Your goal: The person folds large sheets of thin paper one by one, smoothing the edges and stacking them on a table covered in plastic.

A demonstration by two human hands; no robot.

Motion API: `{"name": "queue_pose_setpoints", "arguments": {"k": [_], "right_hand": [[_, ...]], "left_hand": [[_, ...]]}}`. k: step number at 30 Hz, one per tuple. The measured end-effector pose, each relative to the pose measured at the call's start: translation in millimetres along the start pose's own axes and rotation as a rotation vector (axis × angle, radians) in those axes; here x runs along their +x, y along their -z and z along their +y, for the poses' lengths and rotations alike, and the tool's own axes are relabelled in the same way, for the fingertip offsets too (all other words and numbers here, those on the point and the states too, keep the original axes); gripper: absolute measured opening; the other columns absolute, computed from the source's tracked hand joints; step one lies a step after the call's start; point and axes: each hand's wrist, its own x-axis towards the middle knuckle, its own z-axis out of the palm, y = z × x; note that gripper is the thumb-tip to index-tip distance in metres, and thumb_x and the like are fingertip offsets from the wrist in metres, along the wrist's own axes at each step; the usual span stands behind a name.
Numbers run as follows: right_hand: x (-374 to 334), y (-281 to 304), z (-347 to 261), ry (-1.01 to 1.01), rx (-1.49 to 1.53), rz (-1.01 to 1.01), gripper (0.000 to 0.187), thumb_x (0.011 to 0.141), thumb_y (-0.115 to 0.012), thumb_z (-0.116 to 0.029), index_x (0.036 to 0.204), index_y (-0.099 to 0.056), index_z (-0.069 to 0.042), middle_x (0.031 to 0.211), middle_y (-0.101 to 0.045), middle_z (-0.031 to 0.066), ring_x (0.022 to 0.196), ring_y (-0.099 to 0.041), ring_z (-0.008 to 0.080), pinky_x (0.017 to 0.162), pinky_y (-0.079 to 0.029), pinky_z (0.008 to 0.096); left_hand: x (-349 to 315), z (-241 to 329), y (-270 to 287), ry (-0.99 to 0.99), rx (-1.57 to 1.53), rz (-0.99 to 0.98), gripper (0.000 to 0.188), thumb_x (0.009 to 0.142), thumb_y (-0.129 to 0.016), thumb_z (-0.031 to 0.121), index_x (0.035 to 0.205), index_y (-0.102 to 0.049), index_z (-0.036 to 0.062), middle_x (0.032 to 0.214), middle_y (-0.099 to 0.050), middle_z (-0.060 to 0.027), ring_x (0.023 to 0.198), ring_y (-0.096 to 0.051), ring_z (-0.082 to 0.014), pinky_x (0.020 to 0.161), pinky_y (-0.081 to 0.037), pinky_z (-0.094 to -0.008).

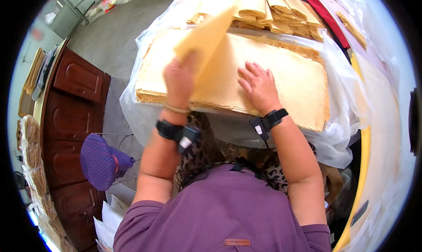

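sheet: thin yellow paper sheet point(206, 34), raised at 12 o'clock above the left hand point(179, 78); likely light, floppy, tears easily.
hold: best by an edge or corner.
left hand: pinching the sheet's lower corner.
right hand: right hand point(259, 85) spread flat, pressing the paper stack point(294, 82).
stack: on clear plastic wrap point(145, 115), at 3 o'clock of the left hand.
beyond: folded paper bundles point(281, 10) at 12 o'clock.

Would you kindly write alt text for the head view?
A person's left hand lifts a yellow paper sheet off a thick paper stack, while the right hand lies flat on it. Folded sheets lie behind.
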Motion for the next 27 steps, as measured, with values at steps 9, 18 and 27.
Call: {"name": "queue_pose_setpoints", "arguments": {"k": [9, 18, 27], "right_hand": [[-11.9, -8.0, -2.8, 0.025, -0.431, 0.032, 0.05, 0.096, -0.056, -0.043, 0.141, -0.056, -0.021, 0.155, -0.044, 0.0077, 0.145, -0.035, 0.0286, 0.119, -0.023, 0.0536], [-5.9, -2.1, 10.0, -0.022, -0.068, 0.087, 0.05, 0.098, -0.055, -0.045, 0.14, -0.058, -0.016, 0.142, -0.058, 0.0096, 0.137, -0.048, 0.0286, 0.117, -0.031, 0.0476], [-30.3, 79.3, 8.5, -0.648, 1.58, -0.086, 0.069, 0.1, -0.049, -0.056, 0.134, -0.053, 0.004, 0.114, -0.069, 0.016, 0.1, -0.069, 0.0221, 0.084, -0.057, 0.0328]], "left_hand": [[132.8, 40.8, 152.6, -0.05, -0.24, 0.45, 0.034, 0.097, -0.066, 0.017, 0.121, -0.063, -0.0082, 0.115, -0.068, -0.0112, 0.094, -0.067, -0.0209, 0.083, -0.057, -0.0339], [128.8, 117.5, 114.4, -0.567, 0.606, 0.069, 0.029, 0.096, -0.069, 0.026, 0.115, -0.072, 0.0043, 0.089, -0.076, -0.0099, 0.072, -0.07, -0.018, 0.065, -0.055, -0.0322], [-45.7, 53.7, -57.4, -0.909, 0.8, -0.531, 0.017, 0.084, -0.065, 0.015, 0.1, -0.068, 0.0127, 0.081, -0.068, 0.0011, 0.065, -0.065, -0.0153, 0.057, -0.054, -0.0291]]}}
